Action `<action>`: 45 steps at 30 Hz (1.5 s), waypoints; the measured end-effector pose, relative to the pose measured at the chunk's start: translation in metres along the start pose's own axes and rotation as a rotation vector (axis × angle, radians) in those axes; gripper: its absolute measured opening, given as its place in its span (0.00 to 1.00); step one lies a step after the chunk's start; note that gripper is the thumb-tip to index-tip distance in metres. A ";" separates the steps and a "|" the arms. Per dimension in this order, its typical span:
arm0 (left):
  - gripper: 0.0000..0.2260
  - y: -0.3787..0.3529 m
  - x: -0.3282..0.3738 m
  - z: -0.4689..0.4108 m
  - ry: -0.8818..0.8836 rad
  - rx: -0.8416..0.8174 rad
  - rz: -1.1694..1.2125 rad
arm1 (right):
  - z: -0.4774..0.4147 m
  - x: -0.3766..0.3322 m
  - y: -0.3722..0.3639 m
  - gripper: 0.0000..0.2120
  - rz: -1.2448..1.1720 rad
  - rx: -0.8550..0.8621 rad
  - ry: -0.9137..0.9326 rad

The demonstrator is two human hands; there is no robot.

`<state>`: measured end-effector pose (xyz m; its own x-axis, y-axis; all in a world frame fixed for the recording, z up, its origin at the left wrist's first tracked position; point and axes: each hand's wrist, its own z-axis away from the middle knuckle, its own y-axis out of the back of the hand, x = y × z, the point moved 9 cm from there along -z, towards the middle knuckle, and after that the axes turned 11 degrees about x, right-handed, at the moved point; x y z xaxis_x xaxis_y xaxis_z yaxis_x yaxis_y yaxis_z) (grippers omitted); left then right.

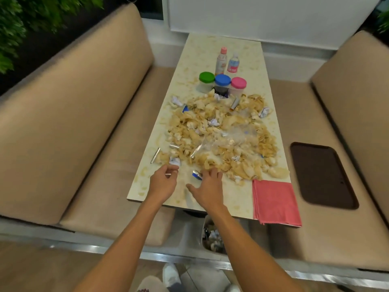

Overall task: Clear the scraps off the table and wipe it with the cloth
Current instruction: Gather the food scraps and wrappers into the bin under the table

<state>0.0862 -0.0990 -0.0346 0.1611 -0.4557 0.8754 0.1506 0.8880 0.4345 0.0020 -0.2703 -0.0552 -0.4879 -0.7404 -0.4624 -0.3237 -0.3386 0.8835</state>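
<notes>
A wide heap of chip scraps [219,135] mixed with crumpled paper, foil wrappers and a clear plastic bag [229,140] covers the middle of the pale table [227,49]. A folded pink cloth [274,202] lies on the near right corner. My left hand [163,183] hovers at the heap's near left edge, fingers loosely curled next to a crumpled paper ball [174,161], holding nothing I can see. My right hand [207,187] lies spread with fingertips at a blue and silver wrapper [196,174].
Three jars with green [206,82], blue [222,84] and pink [238,86] lids and two bottles [221,61] stand at the far end. A bin [212,239] with scraps sits under the near edge. Beige benches flank the table; a dark tray [322,175] lies on the right bench.
</notes>
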 end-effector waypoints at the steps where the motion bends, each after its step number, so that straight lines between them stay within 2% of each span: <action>1: 0.07 0.000 -0.001 -0.004 -0.002 -0.012 -0.005 | 0.001 -0.004 -0.003 0.31 0.043 0.017 0.010; 6: 0.07 -0.009 -0.008 -0.020 -0.009 -0.065 -0.019 | 0.009 -0.019 -0.008 0.19 0.141 0.038 0.059; 11: 0.08 -0.021 -0.013 -0.022 -0.005 -0.119 -0.026 | 0.015 -0.014 -0.012 0.15 0.107 0.041 0.074; 17: 0.09 -0.031 -0.012 -0.019 0.021 -0.113 0.020 | 0.014 -0.003 0.007 0.20 -0.113 0.047 -0.049; 23: 0.11 -0.040 -0.009 -0.016 0.086 -0.125 0.102 | 0.001 0.004 0.039 0.15 -0.375 0.199 -0.171; 32: 0.12 -0.044 0.004 -0.012 0.133 -0.124 0.207 | -0.013 -0.007 0.091 0.12 -0.488 0.351 -0.182; 39: 0.21 -0.060 0.014 0.003 0.378 -0.246 0.556 | 0.002 -0.018 0.078 0.10 -0.548 0.297 -0.177; 43: 0.18 -0.064 0.007 0.006 0.407 -0.246 0.588 | 0.014 -0.031 0.064 0.11 -0.543 0.255 -0.119; 45: 0.21 -0.066 0.002 0.007 0.448 -0.254 0.616 | 0.021 -0.038 0.055 0.13 -0.565 0.207 -0.105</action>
<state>0.0700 -0.1579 -0.0605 0.6555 0.0828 0.7506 0.1154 0.9713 -0.2079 -0.0138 -0.2484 0.0091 -0.2685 -0.4145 -0.8695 -0.7013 -0.5347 0.4715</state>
